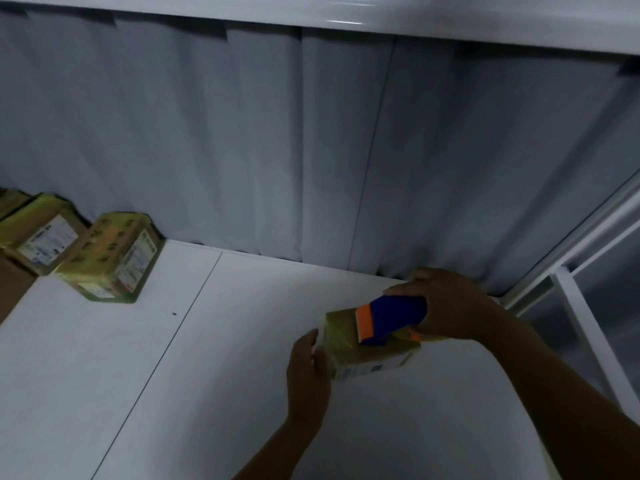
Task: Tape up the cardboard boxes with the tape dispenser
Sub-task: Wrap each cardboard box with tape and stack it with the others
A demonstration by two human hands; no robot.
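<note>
A small cardboard box (363, 358) wrapped in yellowish tape lies on the white table (207, 375) at the right. On top of it sits a blue and orange tape dispenser (391, 318), which my right hand (446, 306) grips from the far side. My left hand (308, 372) rests against the box's left end with its fingers fairly straight. The dispenser's orange edge lies on the box's top face.
Two taped cardboard boxes (110, 258) (38, 233) stand at the table's far left. A grey curtain (311, 150) hangs behind the table. A white metal frame (588, 323) rises at the right edge. A seam runs diagonally across the tabletop.
</note>
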